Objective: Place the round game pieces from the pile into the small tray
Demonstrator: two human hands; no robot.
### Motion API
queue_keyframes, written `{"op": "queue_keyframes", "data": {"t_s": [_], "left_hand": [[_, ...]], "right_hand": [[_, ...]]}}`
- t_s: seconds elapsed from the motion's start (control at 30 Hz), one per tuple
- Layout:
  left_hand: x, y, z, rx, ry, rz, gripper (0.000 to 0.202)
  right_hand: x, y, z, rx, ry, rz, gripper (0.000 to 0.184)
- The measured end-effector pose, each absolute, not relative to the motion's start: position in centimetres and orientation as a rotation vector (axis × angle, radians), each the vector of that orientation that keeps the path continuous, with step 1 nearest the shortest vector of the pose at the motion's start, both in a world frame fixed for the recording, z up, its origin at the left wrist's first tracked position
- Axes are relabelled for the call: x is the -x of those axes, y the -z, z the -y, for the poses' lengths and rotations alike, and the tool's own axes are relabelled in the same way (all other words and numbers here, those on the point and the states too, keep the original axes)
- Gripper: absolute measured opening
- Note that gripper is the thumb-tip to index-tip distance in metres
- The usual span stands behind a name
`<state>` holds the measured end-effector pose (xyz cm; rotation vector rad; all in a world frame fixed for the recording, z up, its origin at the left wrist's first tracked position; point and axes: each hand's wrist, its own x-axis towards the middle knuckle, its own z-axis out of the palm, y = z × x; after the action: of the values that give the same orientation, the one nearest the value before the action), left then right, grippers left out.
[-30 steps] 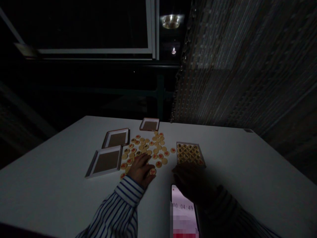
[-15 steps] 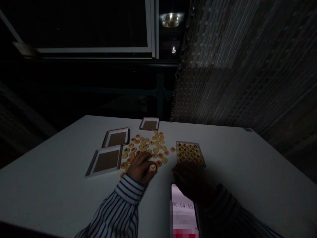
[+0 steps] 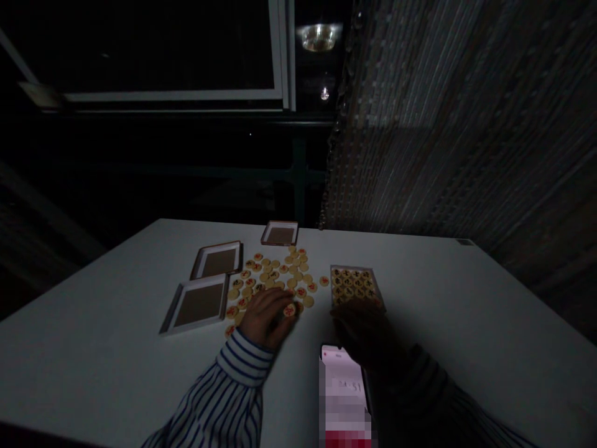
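Observation:
My left hand [image 3: 265,317], in a striped cuff, pinches a xiangqi piece [image 3: 290,310] with a red character between thumb and fingers. It rests at the near side of a loose spread of round wooden xiangqi pieces [image 3: 293,269], some showing red or black characters, others blank side up. My right hand [image 3: 368,333] is in deep shadow over the near edge of a shallow box [image 3: 379,287]. Rows of pieces with mostly black characters [image 3: 347,282] lie face up in that box. Darkness and the hand's back hide the right fingertips and anything under them.
Two shallow trays [image 3: 168,311] [image 3: 193,264] lie left of the pieces, and a smaller tray [image 3: 296,233] stands behind them. A phone [image 3: 345,367] with a lit timer lies below my right hand. A bead curtain [image 3: 396,124] hangs beyond the white table [image 3: 116,298].
My left hand has shifted slightly forward with the pinched piece, which now overlaps the near loose pieces. My right hand has moved a little to the right at the box's near edge.

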<state>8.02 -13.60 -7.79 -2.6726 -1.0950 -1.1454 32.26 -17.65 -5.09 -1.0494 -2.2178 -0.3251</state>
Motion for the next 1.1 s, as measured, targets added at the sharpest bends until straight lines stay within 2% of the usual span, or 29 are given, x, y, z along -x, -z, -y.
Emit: {"op": "queue_keyframes", "data": {"t_s": [0.3, 0.6, 1.1], "left_hand": [[-8.8, 7.3, 14.0, 2.622, 1.249, 1.143, 0.027], [-10.2, 7.3, 14.4, 2.611, 1.501, 1.324, 0.025], [-12.8, 3.9, 14.2, 2.776, 1.503, 1.489, 0.029]], "right_hand": [[-34.4, 5.3, 16.7, 1.122, 0.428, 2.190, 0.017], [-35.1, 5.2, 16.3, 1.335, 0.347, 2.151, 0.025], [-35.9, 5.1, 15.9, 1.344, 0.378, 2.032, 0.023]]}}
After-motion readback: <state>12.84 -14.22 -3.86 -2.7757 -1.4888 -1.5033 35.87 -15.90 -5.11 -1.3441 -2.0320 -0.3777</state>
